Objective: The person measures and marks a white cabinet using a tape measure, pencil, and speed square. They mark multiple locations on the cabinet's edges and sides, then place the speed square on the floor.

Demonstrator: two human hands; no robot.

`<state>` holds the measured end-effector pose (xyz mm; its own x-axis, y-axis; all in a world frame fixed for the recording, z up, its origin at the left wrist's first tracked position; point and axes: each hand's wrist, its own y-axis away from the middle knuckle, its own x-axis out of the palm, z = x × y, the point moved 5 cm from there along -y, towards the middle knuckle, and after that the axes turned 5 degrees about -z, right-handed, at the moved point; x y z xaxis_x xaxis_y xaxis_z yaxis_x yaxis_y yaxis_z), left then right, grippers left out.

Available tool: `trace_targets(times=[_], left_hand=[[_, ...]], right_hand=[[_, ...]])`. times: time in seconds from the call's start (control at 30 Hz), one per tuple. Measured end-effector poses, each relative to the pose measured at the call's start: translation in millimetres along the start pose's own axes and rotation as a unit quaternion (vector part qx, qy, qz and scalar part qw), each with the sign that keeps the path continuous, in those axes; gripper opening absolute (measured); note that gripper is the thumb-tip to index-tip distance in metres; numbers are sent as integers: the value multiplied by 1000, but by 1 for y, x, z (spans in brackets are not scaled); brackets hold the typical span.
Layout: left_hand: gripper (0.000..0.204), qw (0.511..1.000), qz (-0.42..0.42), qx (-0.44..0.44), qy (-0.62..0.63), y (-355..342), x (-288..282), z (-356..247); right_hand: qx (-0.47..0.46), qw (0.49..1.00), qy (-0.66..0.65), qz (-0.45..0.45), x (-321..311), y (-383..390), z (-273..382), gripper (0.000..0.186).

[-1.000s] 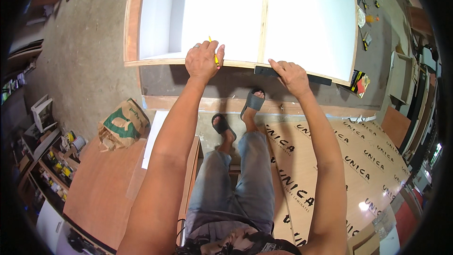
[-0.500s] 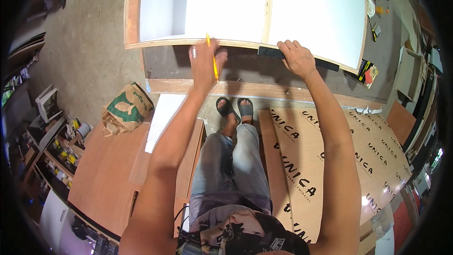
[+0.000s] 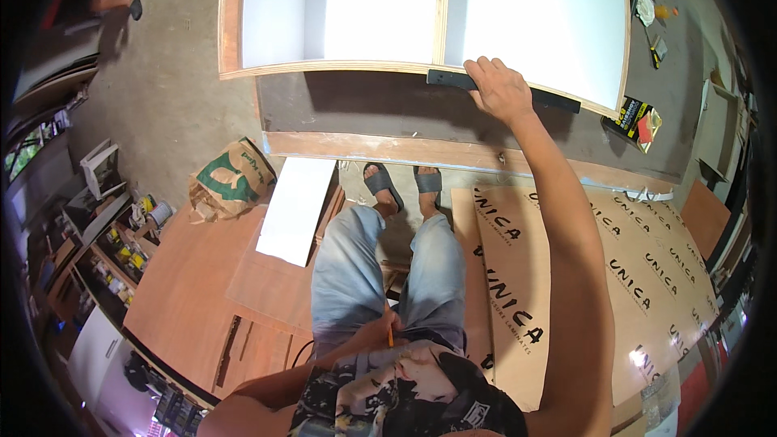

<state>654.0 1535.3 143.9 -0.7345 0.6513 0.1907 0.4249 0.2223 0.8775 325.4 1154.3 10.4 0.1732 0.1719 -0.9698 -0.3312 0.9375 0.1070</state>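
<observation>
My right hand [image 3: 500,91] is closed on a flat black bar [image 3: 558,101]. Its fingers reach over the near plywood edge of a white-lined cabinet [image 3: 368,67], pressing the bar along that edge. A small hole shows near the bar's left end. Down at my waist, my left hand [image 3: 377,333] is closed around a thin yellow-orange pencil [image 3: 390,328], partly hidden against my clothes. A plywood divider [image 3: 441,12] splits the cabinet's white inside, and the cabinet rests on a dark worktop [image 3: 356,109].
A brown paper bag [image 3: 231,182] and a white panel strip [image 3: 297,210] lie to the left on brown boards [image 3: 186,275]. Printed laminate sheets [image 3: 583,275] lie to the right. A black-and-yellow box [image 3: 627,120] sits by the cabinet's right corner. Another person's leg [image 3: 109,2] shows at far left.
My left hand has drawn back from the cabinet edge to my waist with the pencil. My right hand stays on the bar. My knees have spread, and the view has shifted slightly.
</observation>
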Motion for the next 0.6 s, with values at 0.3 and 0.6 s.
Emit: trace_targets(times=[0.3, 0.6], left_hand=[[39, 941, 76, 117, -309, -21, -44, 10], [36, 943, 43, -236, 233, 20, -30, 59]], right_hand=[[4, 1000, 11, 4, -3, -2, 1, 45], [2, 1000, 2, -8, 0, -4, 3, 48]])
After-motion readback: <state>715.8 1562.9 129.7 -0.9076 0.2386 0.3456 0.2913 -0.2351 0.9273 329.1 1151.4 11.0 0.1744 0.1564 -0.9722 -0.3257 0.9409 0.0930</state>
